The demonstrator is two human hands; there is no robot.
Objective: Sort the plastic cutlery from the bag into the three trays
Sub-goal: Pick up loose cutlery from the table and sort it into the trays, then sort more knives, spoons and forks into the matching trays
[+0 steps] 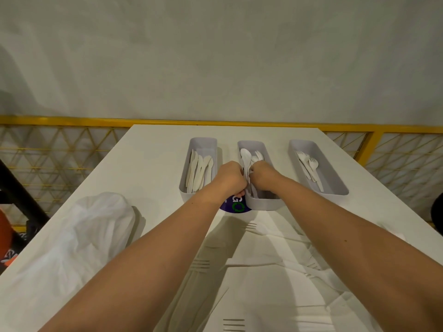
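Three grey trays stand side by side on the white table. The left tray holds white knives. The middle tray holds white spoons. The right tray holds white forks. Both my hands meet over the middle tray: my left hand and my right hand have curled fingers and hold spoon handles between them. Loose white forks and other cutlery lie on the near table under my arms. A crumpled clear bag lies at the left.
A purple round sticker lies on the table in front of the trays. A yellow rail with mesh runs behind the table. Dark and orange objects sit off the left edge.
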